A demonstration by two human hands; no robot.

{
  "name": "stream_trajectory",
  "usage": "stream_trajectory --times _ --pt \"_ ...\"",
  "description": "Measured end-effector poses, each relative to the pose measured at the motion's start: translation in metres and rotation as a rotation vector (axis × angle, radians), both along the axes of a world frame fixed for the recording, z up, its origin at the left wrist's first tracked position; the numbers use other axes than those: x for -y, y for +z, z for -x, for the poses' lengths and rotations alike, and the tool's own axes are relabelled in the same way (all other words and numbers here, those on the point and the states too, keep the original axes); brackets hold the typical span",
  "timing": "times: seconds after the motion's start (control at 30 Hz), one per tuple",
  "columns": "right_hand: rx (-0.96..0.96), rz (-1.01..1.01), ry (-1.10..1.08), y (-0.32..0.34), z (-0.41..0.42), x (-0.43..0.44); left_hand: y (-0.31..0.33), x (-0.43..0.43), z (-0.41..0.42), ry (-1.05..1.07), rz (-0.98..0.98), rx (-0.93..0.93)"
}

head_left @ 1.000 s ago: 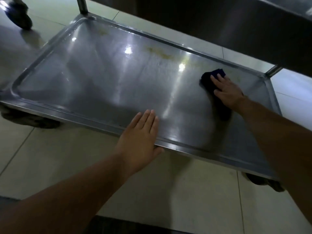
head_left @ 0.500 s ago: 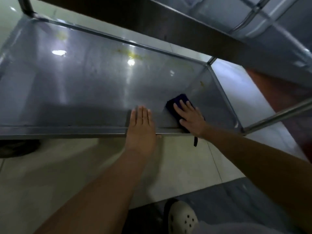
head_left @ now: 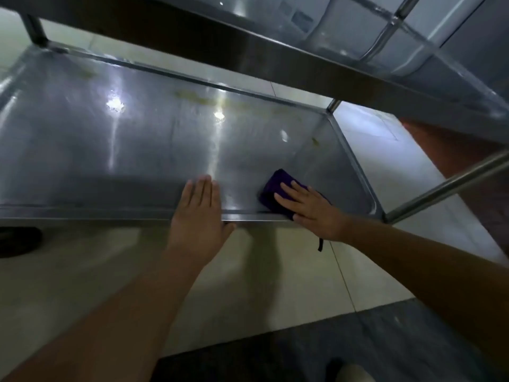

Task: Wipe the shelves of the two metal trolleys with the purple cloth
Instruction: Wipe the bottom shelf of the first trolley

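At the near rim (head_left: 110, 215) of the bottom shelf (head_left: 137, 150): our left hand (head_left: 199, 213) lies flat across the edge, fingers straight and together, holding nothing, bracing us.
Right hand (head_left: 311, 210): spread flat with straight fingers, pressing down on the purple cloth (head_left: 275, 186) rather than gripping it.
Purple cloth: on the bottom shelf near its right end, touching the near rim; a dark loop (head_left: 320, 244) hangs over the edge below our wrist.
Cloth axis: it is folded into a pad. Its long axis runs diagonally from near right to far left, and the free corner points past our fingertips toward the shelf's middle.
Step in hand: we judge this a wiping stroke. We should hold the palm flat for even pressure, overlap the passes, and work the rim's inner corner, where dirt would gather.
Far edge: yellowish stains (head_left: 198, 97) lie well apart from the cloth, not yet reached; they likely need firmer rubbing.
Upper shelf (head_left: 248, 51): it overhangs the far side.
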State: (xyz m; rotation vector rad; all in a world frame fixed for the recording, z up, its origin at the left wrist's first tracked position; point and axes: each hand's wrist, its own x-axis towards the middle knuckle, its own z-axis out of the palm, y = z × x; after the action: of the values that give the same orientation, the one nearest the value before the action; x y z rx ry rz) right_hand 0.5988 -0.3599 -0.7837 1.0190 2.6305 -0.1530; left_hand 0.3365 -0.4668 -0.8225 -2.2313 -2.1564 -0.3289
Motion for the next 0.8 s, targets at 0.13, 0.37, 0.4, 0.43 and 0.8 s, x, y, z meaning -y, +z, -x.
stream_trajectory --times 0.13,0.37,0.4,0.43,0.8 --pt "-0.031 0.006 0.126 -0.001 -0.009 -0.02 0.002 -0.006 -0.025 0.096 -0.077 0.038" --pt "-0.185 -0.015 0.341 -0.016 -0.021 -0.11 0.002 -0.059 -0.092 0.143 0.048 0.023" --pt "-0.186 -0.021 0.324 -0.017 -0.019 -0.127 -0.002 -0.06 -0.091 0.126 0.071 0.021" --pt "-0.201 -0.014 0.292 -0.017 -0.017 -0.145 -0.003 -0.061 -0.089 0.107 0.088 0.006" --pt "-0.15 -0.112 -0.085 -0.009 -0.021 -0.253 0.004 -0.067 -0.095 0.097 0.246 -0.084"
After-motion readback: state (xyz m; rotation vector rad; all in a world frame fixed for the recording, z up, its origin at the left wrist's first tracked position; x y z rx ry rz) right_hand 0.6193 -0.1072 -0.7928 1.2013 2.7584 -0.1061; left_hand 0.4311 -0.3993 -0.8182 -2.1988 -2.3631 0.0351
